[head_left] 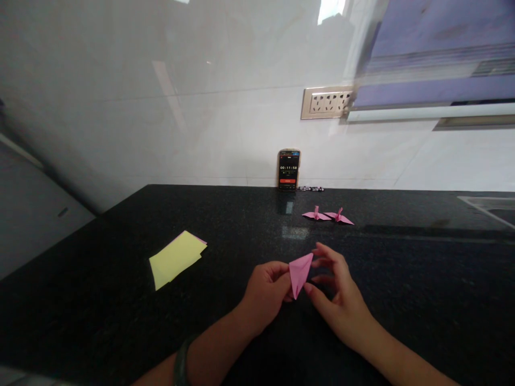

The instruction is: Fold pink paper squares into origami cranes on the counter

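A folded piece of pink origami paper (300, 274), kite-shaped with a crease down it, is pinched at its left edge by my left hand (267, 289). The fingers behind the paper are partly hidden. Just to the right, my right hand (338, 297) has its thumb and fingers apart, curved around the paper's right side; the thumb tip is close to its lower edge, and I cannot tell whether it touches. Beyond the hands, a pink paper crane (316, 215) and a second pink paper crane (340, 217) stand side by side, wings spread.
A stack of yellow paper sheets (177, 261) lies left on the dark speckled countertop (120, 321). A phone (288, 170) showing a timer leans on the wall, its patterned strap (310, 188) alongside. A socket panel (326, 102) is above. A sink edge (485, 209) shows at the far right.
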### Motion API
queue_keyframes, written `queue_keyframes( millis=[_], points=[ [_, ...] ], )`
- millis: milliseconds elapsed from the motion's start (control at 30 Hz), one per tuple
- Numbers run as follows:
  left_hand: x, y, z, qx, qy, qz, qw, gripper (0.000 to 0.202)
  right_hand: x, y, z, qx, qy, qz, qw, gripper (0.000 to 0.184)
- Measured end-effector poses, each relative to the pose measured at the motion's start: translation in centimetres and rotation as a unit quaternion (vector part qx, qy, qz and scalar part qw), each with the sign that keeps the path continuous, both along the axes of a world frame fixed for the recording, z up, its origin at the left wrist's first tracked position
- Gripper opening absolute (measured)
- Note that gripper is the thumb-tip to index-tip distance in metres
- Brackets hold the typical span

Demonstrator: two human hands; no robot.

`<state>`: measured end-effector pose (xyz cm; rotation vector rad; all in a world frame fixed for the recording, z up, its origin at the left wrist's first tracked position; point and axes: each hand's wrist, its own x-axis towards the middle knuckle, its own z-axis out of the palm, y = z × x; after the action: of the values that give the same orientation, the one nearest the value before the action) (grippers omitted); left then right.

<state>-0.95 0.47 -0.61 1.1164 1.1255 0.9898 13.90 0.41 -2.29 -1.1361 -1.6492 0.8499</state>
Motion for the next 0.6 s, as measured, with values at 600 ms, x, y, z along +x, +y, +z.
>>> queue_keyframes(
  millis=[600],
  points=[
    [-0.13,-0.22,-0.08,0.042,0.086,-0.025,0.995,0.027,0.38,0.33,0.61,0.133,-0.136,0.007,0.982,0.019]
  ],
)
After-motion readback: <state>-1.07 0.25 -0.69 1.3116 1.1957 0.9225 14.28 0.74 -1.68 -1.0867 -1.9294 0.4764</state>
